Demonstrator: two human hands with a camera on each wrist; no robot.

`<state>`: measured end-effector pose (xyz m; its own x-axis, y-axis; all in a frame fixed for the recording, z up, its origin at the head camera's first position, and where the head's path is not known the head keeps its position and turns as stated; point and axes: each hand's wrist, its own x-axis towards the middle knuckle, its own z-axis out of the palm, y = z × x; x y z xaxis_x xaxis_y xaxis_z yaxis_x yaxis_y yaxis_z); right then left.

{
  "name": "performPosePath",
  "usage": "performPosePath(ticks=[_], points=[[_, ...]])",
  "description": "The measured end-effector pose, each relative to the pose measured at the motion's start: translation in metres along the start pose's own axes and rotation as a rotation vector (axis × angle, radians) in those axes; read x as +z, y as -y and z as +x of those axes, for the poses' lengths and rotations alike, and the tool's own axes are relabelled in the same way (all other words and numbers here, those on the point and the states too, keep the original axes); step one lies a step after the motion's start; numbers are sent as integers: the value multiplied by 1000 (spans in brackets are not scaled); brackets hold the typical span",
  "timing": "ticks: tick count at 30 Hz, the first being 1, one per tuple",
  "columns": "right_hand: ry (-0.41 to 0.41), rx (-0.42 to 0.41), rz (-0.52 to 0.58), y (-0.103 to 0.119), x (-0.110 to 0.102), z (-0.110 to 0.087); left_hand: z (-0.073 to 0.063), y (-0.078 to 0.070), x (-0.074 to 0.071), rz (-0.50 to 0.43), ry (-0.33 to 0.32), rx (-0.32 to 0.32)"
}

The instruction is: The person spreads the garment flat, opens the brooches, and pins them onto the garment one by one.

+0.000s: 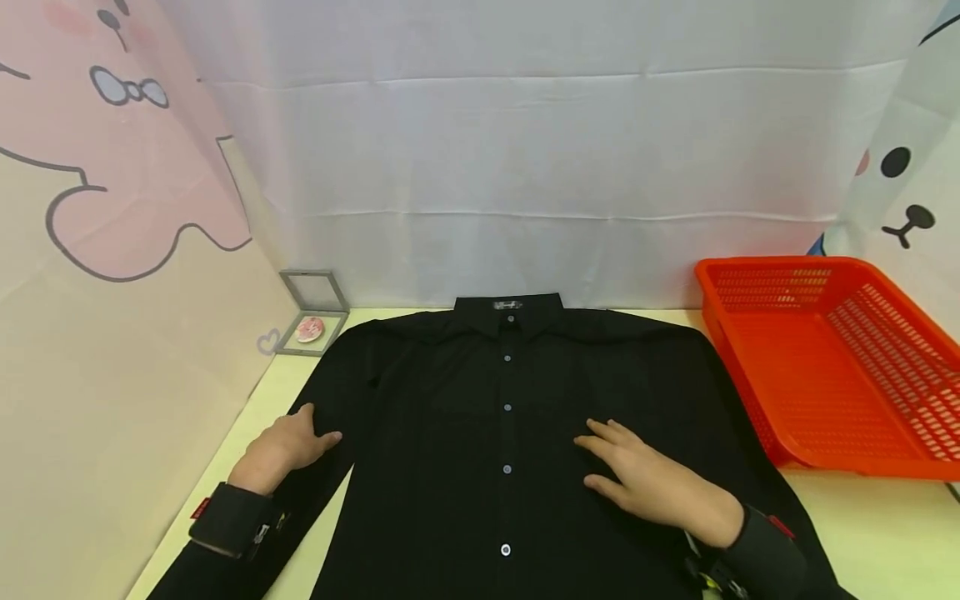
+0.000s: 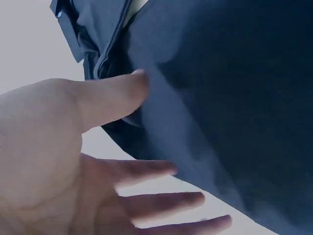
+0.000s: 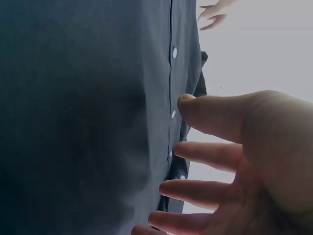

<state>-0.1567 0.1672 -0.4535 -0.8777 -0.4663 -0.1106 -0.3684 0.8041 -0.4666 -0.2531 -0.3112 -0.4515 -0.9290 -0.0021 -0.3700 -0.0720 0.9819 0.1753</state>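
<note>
A black button-up shirt (image 1: 442, 425) lies spread face up on the table, its collar (image 1: 510, 315) toward the back wall and a row of pale buttons down its front. Over the sleeve on the left is my left hand (image 1: 285, 446), thumb and fingers spread. In the left wrist view that hand (image 2: 98, 147) holds nothing, with dark cloth beyond its fingertips. My right hand (image 1: 637, 475) is over the shirt's front, right of the buttons, fingers extended. The right wrist view has its fingers (image 3: 200, 193) spread beside the cloth; whether they touch it I cannot tell.
At the right stands an orange-red plastic basket (image 1: 855, 392) with perforated sides, against the shirt's shoulder. A small grey-framed open case (image 1: 315, 312) holding a pink round item (image 1: 309, 329) sits at the back left. Pale fabric walls (image 1: 487, 150) enclose the back and sides.
</note>
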Motion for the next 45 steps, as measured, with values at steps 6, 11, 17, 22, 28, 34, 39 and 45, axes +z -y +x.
performPosePath(ticks=[6, 11, 17, 22, 28, 34, 39, 45], points=[[-77, -3, -79, 1, -11, 2, 19, -6, -15, -37, -231, 138], [-164, 16, -131, 2, -21, 2, 30, -16, -20, -63, -411, 223], [-278, 63, -151, 8, -30, 3, 25, -38, -13, -58, -545, 334], [-356, 121, -190, 16, -31, 4, 11, -69, 3, -18, -610, 437], [-402, 207, -248, 19, -22, 6, -16, -110, 28, -2, -520, 459], [-395, 241, -199, 15, -4, 7, -42, -140, 55, 21, -426, 492], [-406, 266, -161, 16, 11, 6, -52, -153, 69, 29, -386, 523], [-379, 252, -128, 22, 20, 14, -51, -157, 81, 12, -364, 509]])
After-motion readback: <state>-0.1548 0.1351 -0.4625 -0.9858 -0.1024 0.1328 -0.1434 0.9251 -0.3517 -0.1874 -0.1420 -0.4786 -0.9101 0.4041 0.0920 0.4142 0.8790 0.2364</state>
